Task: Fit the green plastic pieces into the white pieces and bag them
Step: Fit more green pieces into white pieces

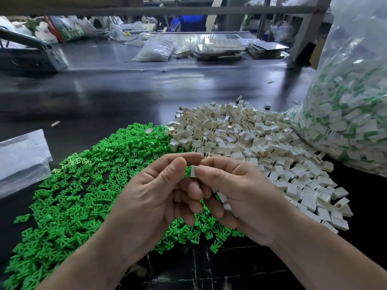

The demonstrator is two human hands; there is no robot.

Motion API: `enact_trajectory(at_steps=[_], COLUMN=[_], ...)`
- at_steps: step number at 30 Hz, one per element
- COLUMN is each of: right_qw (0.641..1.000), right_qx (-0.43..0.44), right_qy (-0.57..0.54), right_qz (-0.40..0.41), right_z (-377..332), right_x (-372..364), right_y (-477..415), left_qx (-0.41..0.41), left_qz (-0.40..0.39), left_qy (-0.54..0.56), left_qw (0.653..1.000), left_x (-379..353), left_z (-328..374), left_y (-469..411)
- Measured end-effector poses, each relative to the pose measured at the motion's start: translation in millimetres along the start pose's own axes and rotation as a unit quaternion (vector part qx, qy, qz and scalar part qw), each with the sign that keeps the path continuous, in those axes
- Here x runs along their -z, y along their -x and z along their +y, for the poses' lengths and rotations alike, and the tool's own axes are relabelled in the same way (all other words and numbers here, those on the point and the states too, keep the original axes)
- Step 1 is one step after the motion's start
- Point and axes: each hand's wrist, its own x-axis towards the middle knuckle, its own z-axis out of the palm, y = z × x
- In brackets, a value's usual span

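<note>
My left hand [155,197] and right hand [236,195] meet over the near edge of the heaps, fingertips pinched together on one small white piece [193,171] with a green piece [187,172] showing at its left side. My thumbs cover most of both, so I cannot tell how far the green one is seated. More white pieces sit tucked in my right palm [223,198], half hidden by curled fingers.

The green pile [83,185] spreads across the dark desk [104,97] to my left and runs out of view at the lower left corner; my forearms hide its near part. The white pile [240,135] lies just beside it on the right, touching it along a ragged seam, with a stray white piece or two lying on the green. The big clear bag [351,114] of fitted pieces leans against the white pile and is cut off by the right edge. A flat plastic bag [21,155] lies at the left edge, partly out of view.

Beyond the heaps the desk is bare and glossy up to the far clutter, which is too blurred to name.
</note>
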Motion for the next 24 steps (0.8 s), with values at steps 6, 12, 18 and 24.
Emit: enact_trajectory(at_steps=[6, 12, 18, 24], right_qw=[0.999, 0.998, 0.998, 0.999], right_qx=[-0.047, -0.058, -0.065, -0.039], right_qy=[-0.018, -0.017, -0.014, -0.002], right_qz=[-0.014, -0.018, -0.024, -0.026], right_z=[0, -2, -6, -6], right_x=[1, 1, 1, -4], right_y=[0, -1, 0, 3], left_qx=[0.041, 0.057, 0.069, 0.046], left_qz=[-0.006, 0.007, 0.01, 0.025], left_qy=[0.064, 0.069, 0.084, 0.08], left_qw=[0.997, 0.996, 0.994, 0.995], left_x=[-4, -5, -8, -12], left_z=[0, 2, 3, -2], left_y=[0, 0, 1, 3])
